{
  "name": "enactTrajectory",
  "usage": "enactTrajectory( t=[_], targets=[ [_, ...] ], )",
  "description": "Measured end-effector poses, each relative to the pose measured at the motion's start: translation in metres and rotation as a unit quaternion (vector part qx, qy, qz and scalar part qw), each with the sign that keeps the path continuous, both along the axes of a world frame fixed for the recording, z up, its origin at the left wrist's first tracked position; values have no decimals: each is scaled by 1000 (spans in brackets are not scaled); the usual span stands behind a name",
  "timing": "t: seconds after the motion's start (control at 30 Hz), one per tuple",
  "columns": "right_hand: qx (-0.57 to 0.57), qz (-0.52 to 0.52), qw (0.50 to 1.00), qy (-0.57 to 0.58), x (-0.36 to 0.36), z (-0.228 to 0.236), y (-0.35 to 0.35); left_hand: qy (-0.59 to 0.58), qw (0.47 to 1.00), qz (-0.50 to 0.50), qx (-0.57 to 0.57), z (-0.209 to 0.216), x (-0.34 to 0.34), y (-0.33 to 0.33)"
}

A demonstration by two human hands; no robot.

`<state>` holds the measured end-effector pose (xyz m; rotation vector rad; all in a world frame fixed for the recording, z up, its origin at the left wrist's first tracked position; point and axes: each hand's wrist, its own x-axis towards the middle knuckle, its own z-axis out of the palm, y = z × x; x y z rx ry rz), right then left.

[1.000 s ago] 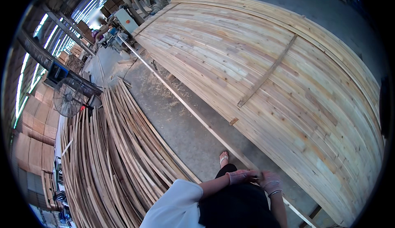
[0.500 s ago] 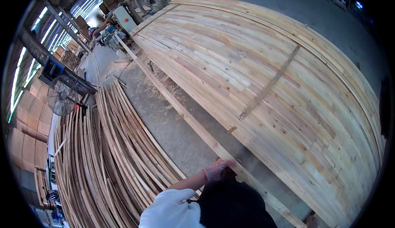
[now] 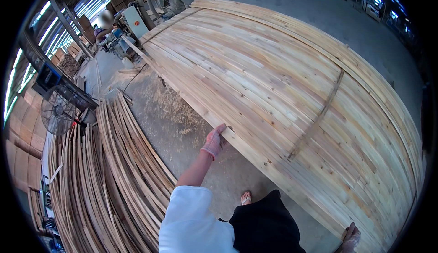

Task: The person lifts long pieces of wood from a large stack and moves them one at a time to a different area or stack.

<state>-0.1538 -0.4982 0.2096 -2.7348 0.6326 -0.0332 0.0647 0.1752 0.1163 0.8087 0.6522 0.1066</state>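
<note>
A long, narrow wooden board [image 3: 246,148] runs along the near left edge of a large stack of pale wooden boards [image 3: 255,84]. My left hand [image 3: 215,139], in a pinkish work glove, grips the board's outer edge about midway along, with the thumb side on top. At the lower right my right hand [image 3: 351,238] is closed on the same edge near the board's close end, its fingertips over the top face. The undersides of both grips are hidden. Whether the board rests fully on the stack, I cannot tell.
A dark strip [image 3: 319,116] lies across the stack. On the left is a heap of thin wooden strips [image 3: 114,175], beside a standing fan [image 3: 58,109]. Sawdust [image 3: 171,109] covers part of the floor. Farther off, a person [image 3: 102,33] is at a machine [image 3: 134,22].
The board has moved right, from over the floor gap to against the stack's edge. My left hand has gone forward and left with it; my right hand has come further into view.
</note>
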Motion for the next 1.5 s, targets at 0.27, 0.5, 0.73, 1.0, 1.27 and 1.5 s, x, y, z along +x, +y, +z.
enactTrajectory(
  t=[0.27, 0.5, 0.73, 1.0, 1.27, 1.5],
  targets=[
    [6, 70, 997, -12, 78, -47, 170, -108, 989, 50, -87, -24, 48, 123],
    [30, 268, 962, 53, 144, -36, 305, -102, 912, -384, -100, -62, -51, -27],
    [169, 437, 879, 89, 177, -32, 398, -98, 830, -540, -97, -57, -93, -131],
    [42, 343, 889, 299, 154, -46, 282, 17, 952, -303, -46, -92, -59, -7],
    [320, 128, 889, 303, 95, -54, 201, -126, 949, -194, -216, -96, -42, 52],
    [164, 411, 878, 184, 146, -61, 335, -24, 860, -504, -71, -85, -94, -91]
  ],
)
